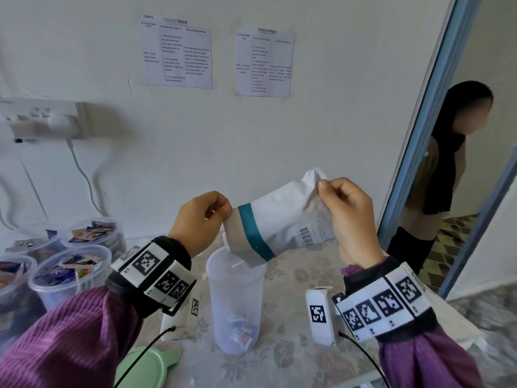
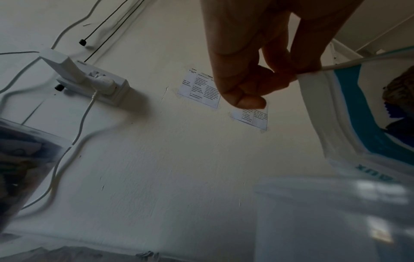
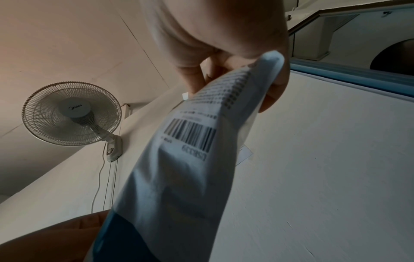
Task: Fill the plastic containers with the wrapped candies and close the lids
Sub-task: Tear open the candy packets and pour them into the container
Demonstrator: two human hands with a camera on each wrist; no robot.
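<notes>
A white candy bag (image 1: 282,219) with a teal band is tilted mouth-down over a tall clear plastic container (image 1: 236,298) on the table. My left hand (image 1: 201,219) pinches the bag's open edge at its left, seen as the left hand (image 2: 257,83) on the bag (image 2: 358,133). My right hand (image 1: 347,217) grips the bag's raised closed end, seen as the right hand (image 3: 224,53) on the bag (image 3: 183,168) by its barcode. A few wrapped candies (image 1: 240,331) lie at the container's bottom.
Several clear containers (image 1: 70,278) full of wrapped candies stand at the left. A green lid (image 1: 145,368) lies at the front edge. White tagged blocks (image 1: 320,315) stand beside the container. A person (image 1: 439,175) stands in the doorway at right. A wall socket (image 1: 42,119) with cables is left.
</notes>
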